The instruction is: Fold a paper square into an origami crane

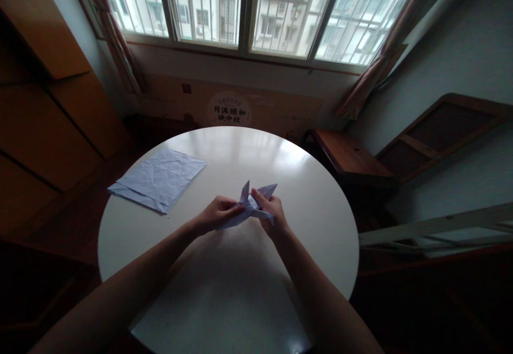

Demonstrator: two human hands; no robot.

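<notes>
Between my two hands is a folded pale-blue paper crane (251, 205), held over the middle of the round white table (224, 306). My left hand (218, 212) pinches its left wing between thumb and fingers. With thumb on top, my right hand (274, 212) grips the wing on the other side. One narrow pointed part stands up near the crane's centre, and another, with a bent tip, points down to the right in front of my right hand. Fingers cover parts of both wings.
Creased pale-blue paper sheets (162, 177) lie at the table's left, one corner reaching its edge. Beyond the table are a brown wooden bench (348, 153) at right, a printed banner (280, 105) under the window, and wooden cabinets (76, 118) at left.
</notes>
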